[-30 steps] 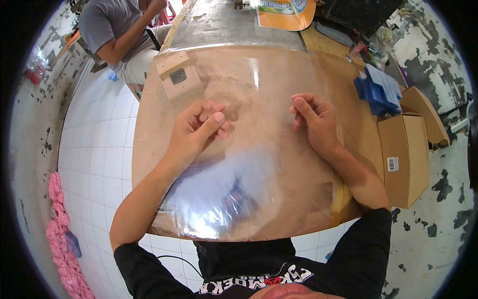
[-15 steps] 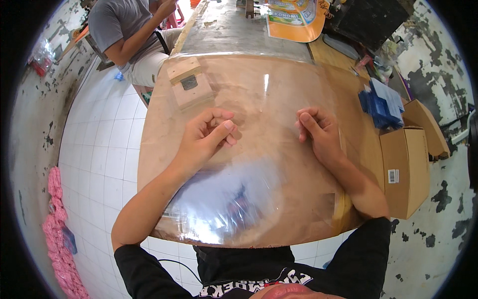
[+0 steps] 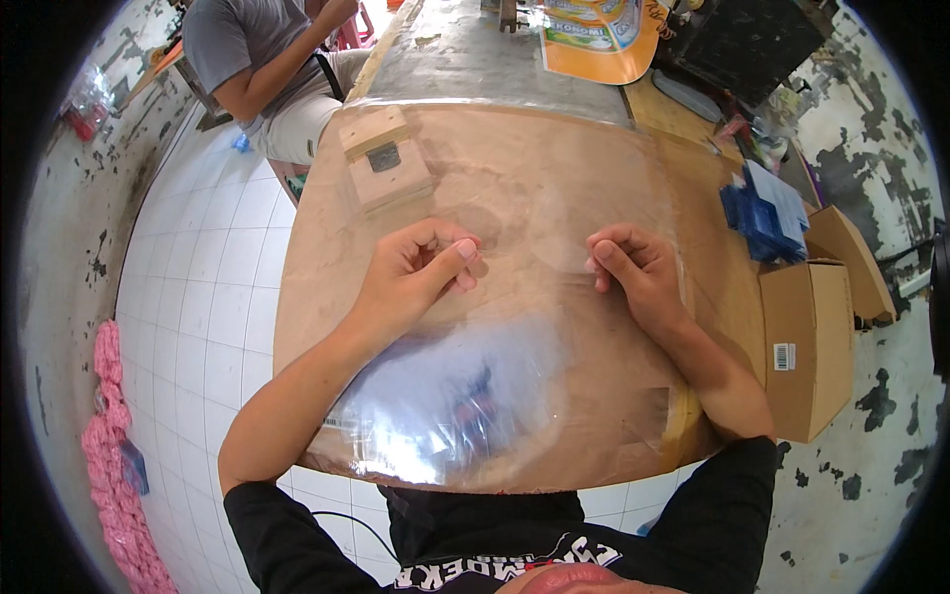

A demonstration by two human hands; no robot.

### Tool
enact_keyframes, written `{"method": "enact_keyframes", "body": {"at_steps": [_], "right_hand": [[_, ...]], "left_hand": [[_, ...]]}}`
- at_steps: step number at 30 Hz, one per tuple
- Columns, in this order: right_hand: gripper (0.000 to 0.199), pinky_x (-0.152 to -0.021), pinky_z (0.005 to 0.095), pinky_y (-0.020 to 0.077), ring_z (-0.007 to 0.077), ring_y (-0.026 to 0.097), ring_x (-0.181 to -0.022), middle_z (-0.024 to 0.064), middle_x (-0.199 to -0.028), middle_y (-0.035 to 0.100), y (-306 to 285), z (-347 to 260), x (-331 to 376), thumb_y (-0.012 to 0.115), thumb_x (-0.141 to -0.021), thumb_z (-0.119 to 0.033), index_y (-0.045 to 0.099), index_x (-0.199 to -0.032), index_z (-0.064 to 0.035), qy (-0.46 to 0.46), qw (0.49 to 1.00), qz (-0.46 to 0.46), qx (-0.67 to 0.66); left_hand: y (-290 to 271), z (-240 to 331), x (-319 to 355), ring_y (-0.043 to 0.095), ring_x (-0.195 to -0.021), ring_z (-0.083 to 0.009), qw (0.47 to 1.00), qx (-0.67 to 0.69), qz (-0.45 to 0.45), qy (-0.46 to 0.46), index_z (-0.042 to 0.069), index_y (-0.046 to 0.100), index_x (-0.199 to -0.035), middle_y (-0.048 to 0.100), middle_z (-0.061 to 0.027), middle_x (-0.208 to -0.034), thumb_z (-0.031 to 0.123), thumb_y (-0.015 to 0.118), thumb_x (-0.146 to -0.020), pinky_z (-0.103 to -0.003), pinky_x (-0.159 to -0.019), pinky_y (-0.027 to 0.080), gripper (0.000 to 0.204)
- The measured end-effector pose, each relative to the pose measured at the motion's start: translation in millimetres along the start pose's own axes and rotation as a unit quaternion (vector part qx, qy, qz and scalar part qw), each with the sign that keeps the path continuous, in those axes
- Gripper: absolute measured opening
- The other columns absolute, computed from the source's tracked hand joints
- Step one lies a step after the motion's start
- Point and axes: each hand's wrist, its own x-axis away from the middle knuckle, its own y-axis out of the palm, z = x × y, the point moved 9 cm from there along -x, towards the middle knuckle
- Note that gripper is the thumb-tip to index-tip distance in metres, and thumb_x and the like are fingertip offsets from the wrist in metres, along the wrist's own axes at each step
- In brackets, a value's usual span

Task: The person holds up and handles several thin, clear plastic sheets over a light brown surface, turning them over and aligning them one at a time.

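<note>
Over the middle of the table, my left hand (image 3: 416, 272) is closed, its thumb pressed toward the curled fingers. To its right and a hand's width or more apart, my right hand (image 3: 638, 272) has its thumb against the bent index finger. Whatever either hand pinches, if anything, is too small or too clear to make out. A faint pale patch shows between them; I cannot tell whether it is glare or clear film. Beyond my left hand stands a wooden block jig (image 3: 386, 163) with a dark grey plate in its notch.
Clear plastic over brown sheeting covers the table (image 3: 584, 396), with strong glare near its front edge. On the right are a cardboard box (image 3: 807, 346) and a stack of blue packets (image 3: 767, 213). A seated person (image 3: 267, 79) is at the far left; an orange printed sheet (image 3: 604, 45) lies beyond.
The view has shifted slightly, so the table and jig sit a little to the right. My hands keep nearly the same pose, and the glare between them looks different.
</note>
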Motion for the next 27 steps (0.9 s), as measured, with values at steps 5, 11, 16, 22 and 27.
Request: {"method": "enact_keyframes", "body": {"at_steps": [5, 11, 16, 22, 27], "right_hand": [[0.017, -0.055, 0.0195, 0.0449, 0.0056, 0.054, -0.061, 0.0019, -0.077, 0.064, -3.1, 3.5, 1.4, 0.061, -0.094, -0.018, 0.066, -0.097, -0.0018, 0.016, 0.999, 0.022, 0.021], [0.018, -0.055, 0.0206, 0.0450, 0.0068, 0.055, -0.060, 0.0021, -0.077, 0.063, -4.4, 4.1, 0.2, 0.062, -0.094, -0.018, 0.066, -0.097, -0.0011, 0.018, 0.999, 0.046, 0.008], [0.017, -0.055, 0.0208, 0.0452, 0.0075, 0.055, -0.060, 0.0025, -0.077, 0.062, -6.0, 3.2, -1.0, 0.061, -0.094, -0.017, 0.065, -0.098, -0.0011, 0.012, 0.999, 0.044, 0.008], [0.018, -0.055, 0.0209, 0.0457, 0.0074, 0.055, -0.059, 0.0024, -0.077, 0.062, -6.2, 2.2, -1.7, 0.060, -0.095, -0.018, 0.065, -0.099, -0.0011, 0.004, 0.999, 0.050, 0.006], [0.018, -0.054, 0.0207, 0.0457, 0.0070, 0.054, -0.058, 0.0019, -0.077, 0.061, -7.1, 3.4, -2.3, 0.059, -0.095, -0.018, 0.064, -0.098, -0.0016, -0.002, 0.999, 0.050, 0.002]], "left_hand": [[-0.2, -0.9, -0.1, 0.058, -0.066, -0.0054, 1.000, -0.011, 0.002, -0.006, 0.002, 0.063, -0.097, 0.066, -0.0032, -0.080, 0.018, 0.061, -0.094, -0.018, -0.053, 0.040, 0.017], [-2.3, -2.5, 0.5, 0.058, -0.065, -0.0049, 1.000, -0.007, 0.009, -0.013, 0.002, 0.064, -0.097, 0.066, -0.0027, -0.081, 0.018, 0.061, -0.094, -0.018, -0.053, 0.040, 0.016], [-2.0, -2.1, 1.7, 0.061, -0.069, -0.0089, 0.999, 0.001, 0.002, -0.032, 0.001, 0.063, -0.102, 0.066, -0.0046, -0.087, 0.010, 0.059, -0.094, -0.022, -0.065, 0.049, 0.012], [-1.4, -1.6, 1.9, 0.061, -0.069, -0.0085, 1.000, 0.004, -0.003, -0.028, 0.001, 0.064, -0.103, 0.067, -0.0046, -0.088, 0.009, 0.059, -0.094, -0.022, -0.066, 0.049, 0.013], [-0.4, -0.1, 1.3, 0.061, -0.070, -0.0078, 1.000, 0.000, -0.012, -0.018, 0.001, 0.063, -0.103, 0.067, -0.0053, -0.088, 0.009, 0.058, -0.095, -0.022, -0.066, 0.049, 0.013]]}}
